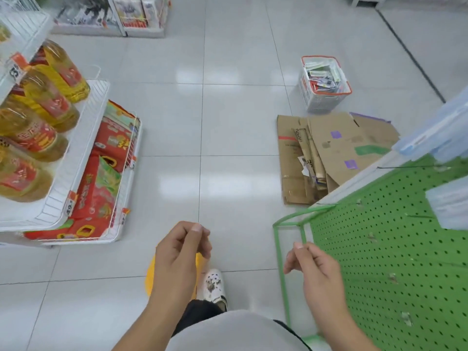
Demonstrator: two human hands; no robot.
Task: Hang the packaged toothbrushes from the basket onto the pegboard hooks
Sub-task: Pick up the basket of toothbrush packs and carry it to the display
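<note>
Here, view: head camera looks down a tiled shop aisle, both hands low in frame, over the person's own legs and a white shoe (214,285).
Left hand (181,252): empty; fingers loosely curled, thumb tip near the forefinger, nothing between them.
Right hand (314,267): empty; fingers relaxed and slightly bent, hanging just beside the green frame of the pegboard, not clearly touching it.
Basket (307,93): white with an orange rim, standing on the floor well ahead of the hands and to the right.
Packaged toothbrushes (323,78): piled loosely inside the basket; single packs too small to tell apart.
Pegboard (385,262): green, perforated, at the right edge; thin dark hooks (405,167) stick out near its upper part.
Hung packs (448,206): pale blue, blurred, at the board's upper right; contents cannot be read.
Cardboard (329,153): flattened boxes lying on the floor between the basket and the pegboard's corner.
Left shelving (83,138): white wire shelves holding yellow oil bottles (43,107) above and red bags (101,178) below.
</note>
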